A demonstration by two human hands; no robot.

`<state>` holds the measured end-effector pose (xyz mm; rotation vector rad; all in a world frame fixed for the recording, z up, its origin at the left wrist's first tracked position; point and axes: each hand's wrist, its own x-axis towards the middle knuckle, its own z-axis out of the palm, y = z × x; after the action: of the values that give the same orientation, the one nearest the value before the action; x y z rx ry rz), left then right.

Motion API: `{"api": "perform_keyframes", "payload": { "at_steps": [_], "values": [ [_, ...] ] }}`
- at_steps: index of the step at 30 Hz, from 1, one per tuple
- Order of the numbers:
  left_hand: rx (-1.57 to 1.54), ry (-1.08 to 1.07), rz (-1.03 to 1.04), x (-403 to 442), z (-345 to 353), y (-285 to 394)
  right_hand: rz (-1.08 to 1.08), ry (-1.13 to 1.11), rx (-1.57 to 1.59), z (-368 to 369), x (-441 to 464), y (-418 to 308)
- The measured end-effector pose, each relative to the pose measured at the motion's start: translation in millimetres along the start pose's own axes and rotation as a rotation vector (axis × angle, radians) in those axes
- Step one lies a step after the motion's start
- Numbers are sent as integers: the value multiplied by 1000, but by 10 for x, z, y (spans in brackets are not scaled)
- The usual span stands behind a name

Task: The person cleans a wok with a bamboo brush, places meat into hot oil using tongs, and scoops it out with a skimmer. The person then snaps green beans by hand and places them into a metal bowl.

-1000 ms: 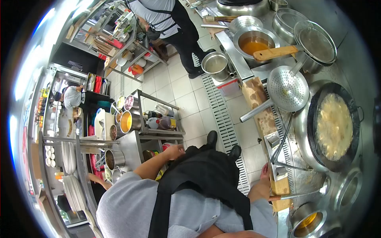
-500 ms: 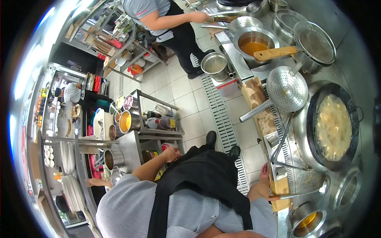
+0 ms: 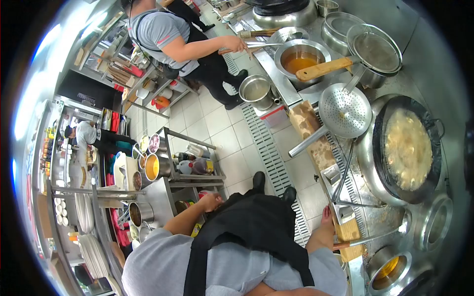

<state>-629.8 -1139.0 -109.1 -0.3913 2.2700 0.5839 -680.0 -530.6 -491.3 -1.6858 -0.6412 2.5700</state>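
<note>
My left hand (image 3: 211,202) is beside the black apron (image 3: 247,217) at my waist, close to the steel prep table (image 3: 160,195). Its fingers are curled in, and what they may hold is hidden. At the stove's front edge my right hand (image 3: 327,216) hangs with fingers extended and nothing visible in them. Nearest to it are a wooden board (image 3: 351,249) and a long wooden-handled ladle (image 3: 375,239). Farther right, pale pieces fry in bubbling oil in a wok (image 3: 407,148). A perforated strainer (image 3: 344,111) rests above the stove edge, its handle pointing toward me.
A co-worker (image 3: 168,42) stands at the far stove holding a long-handled utensil. A steel pot of brown liquid (image 3: 303,56) sits on the stove, another pot (image 3: 256,91) below. A floor drain grate (image 3: 264,143) runs along the aisle. Plates (image 3: 91,254) are stacked on the left shelf.
The view has shifted slightly, moving the stove things left. The co-worker has moved left and the long-handled utensil with them. An arm at the lower left has drawn down. My hands stay about where they were.
</note>
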Motion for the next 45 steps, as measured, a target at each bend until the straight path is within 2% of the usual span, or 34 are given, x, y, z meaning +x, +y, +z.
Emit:
{"api": "perform_keyframes", "payload": {
  "at_steps": [3,4,7,8,11,15,20,26,29,35,38,41,44,45],
  "values": [
    [-117,-19,-76,-36,-22,102,-20,-187,11,-241,174,27],
    [-56,-42,44,195,239,-379,-73,-181,-80,-169,83,38],
    [18,-10,61,174,194,-318,-37,22,-118,21,31,17],
    [9,-5,4,141,140,-231,-28,28,-113,54,-11,8],
    [150,16,242,308,314,-602,-16,31,-85,77,-27,6],
    [130,-4,193,349,330,-607,-53,10,-107,129,-153,7],
    [25,-5,-11,70,55,-15,-77,-5,-128,122,-113,39],
    [15,-23,-51,33,82,2,-35,53,-46,189,-194,-2],
    [48,-7,-12,-22,77,44,-59,10,-79,127,-96,36],
    [-25,-26,-99,-138,17,231,-10,79,-165,319,-323,-61],
    [-23,-19,-96,-124,80,173,-29,59,-182,467,-593,-88],
    [164,-15,117,115,421,-370,-32,20,-140,359,-440,-64],
    [8,-39,-109,-167,155,200,-39,17,-144,306,-336,-50],
    [11,-30,-95,-169,168,176,-40,4,-144,285,-319,-42]
  ]
}}
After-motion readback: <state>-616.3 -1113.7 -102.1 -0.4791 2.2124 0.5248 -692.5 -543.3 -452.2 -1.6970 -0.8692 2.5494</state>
